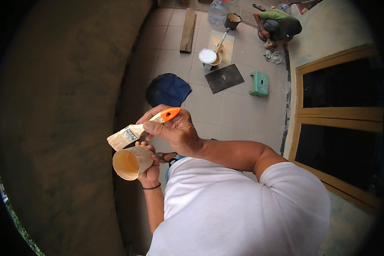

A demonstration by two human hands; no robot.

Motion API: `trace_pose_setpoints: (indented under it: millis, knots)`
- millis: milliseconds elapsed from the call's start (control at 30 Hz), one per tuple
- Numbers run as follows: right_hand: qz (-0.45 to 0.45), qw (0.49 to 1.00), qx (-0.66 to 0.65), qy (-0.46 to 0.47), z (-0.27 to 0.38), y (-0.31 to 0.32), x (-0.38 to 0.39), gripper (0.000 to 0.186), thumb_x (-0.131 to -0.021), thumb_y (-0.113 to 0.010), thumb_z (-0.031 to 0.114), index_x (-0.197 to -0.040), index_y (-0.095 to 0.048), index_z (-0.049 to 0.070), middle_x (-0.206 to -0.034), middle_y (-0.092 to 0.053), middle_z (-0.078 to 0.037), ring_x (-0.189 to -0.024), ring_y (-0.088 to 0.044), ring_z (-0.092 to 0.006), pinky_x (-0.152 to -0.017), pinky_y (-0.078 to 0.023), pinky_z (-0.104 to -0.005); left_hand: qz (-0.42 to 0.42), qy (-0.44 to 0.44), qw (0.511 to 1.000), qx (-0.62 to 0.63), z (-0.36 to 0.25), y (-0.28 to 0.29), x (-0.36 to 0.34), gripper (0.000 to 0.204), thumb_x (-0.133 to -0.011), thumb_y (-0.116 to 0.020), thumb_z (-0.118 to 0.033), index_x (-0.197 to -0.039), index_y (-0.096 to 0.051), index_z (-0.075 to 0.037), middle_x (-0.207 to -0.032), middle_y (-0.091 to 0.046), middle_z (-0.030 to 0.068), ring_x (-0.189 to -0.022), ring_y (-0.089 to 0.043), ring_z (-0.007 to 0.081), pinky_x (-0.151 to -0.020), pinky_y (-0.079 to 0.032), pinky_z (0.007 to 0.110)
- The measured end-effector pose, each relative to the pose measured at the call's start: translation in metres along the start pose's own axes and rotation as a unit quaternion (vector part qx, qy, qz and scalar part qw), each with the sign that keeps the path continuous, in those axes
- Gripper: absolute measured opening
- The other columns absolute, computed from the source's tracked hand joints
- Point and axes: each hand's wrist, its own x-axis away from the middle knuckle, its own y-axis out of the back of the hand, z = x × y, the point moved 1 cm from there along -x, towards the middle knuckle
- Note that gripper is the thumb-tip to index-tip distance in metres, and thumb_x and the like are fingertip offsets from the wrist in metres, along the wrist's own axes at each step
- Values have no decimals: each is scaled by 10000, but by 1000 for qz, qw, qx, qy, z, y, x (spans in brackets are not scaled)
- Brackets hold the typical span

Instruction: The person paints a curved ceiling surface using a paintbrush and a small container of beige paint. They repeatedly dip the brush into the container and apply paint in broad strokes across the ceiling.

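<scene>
My right hand (175, 132) is closed on a paintbrush (152, 122) that has a pale wooden handle with an orange tip, a metal band and light bristles. The brush is held just above a cylindrical cream-coloured cup (141, 158), which is lying tilted with its open mouth toward the lower left. My left hand (150, 173) has its fingers wrapped round the far side of that cup, partly hidden by it. The bristles are close to the cup's upper edge; whether they touch it I cannot tell.
A stained wall (64, 106) rises at left. On the tiles are a dark blue cloth (168, 89), plank (187, 30), white-lidded bucket (208, 56), dark board (224, 79) and green stool (259, 83). A crouching person (277, 25) is top right, beyond yellow-framed windows (337, 113).
</scene>
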Motion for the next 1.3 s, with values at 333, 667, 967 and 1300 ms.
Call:
trace_pose_setpoints:
  millis: [333,667,967,1300]
  knots:
    - [-76,994,35,71,19,41,6,197,-1085,-661,145,-1155,-710,-33,-1085,-785,-189,-902,-780,-200,-752,-649,-311,-27,8,997,-67,34,-13,-25,616,-953,-743,-511,-1405,-645,-104,-1351,-670,130,-1236,-649,348,-878,-636,457]
    - [205,876,350,261,35,-2,-14,171,-938,-802,20,-1074,-714,-35,-982,-790,-161,-753,-754,-237,-672,-591,-312,-87,-107,985,-104,34,-44,-21,518,-1015,-593,-541,-1272,-705,-105,-1239,-732,124,-1122,-716,309,-832,-610,434]
    - [299,817,418,260,-3,-39,-28,166,-942,-809,82,-1057,-722,1,-832,-760,-127,-585,-713,-205,-507,-523,-293,-52,-159,984,-63,15,-56,0,452,-1110,-542,-471,-1224,-731,-76,-1163,-772,122,-1096,-740,281,-976,-621,455]
    - [370,792,433,219,-21,-52,-37,194,-933,-823,72,-1078,-723,-7,-901,-786,-148,-665,-764,-232,-559,-573,-297,-47,-200,977,-52,0,-42,9,481,-1110,-526,-486,-1244,-723,-68,-1208,-761,139,-1128,-731,295,-994,-618,456]
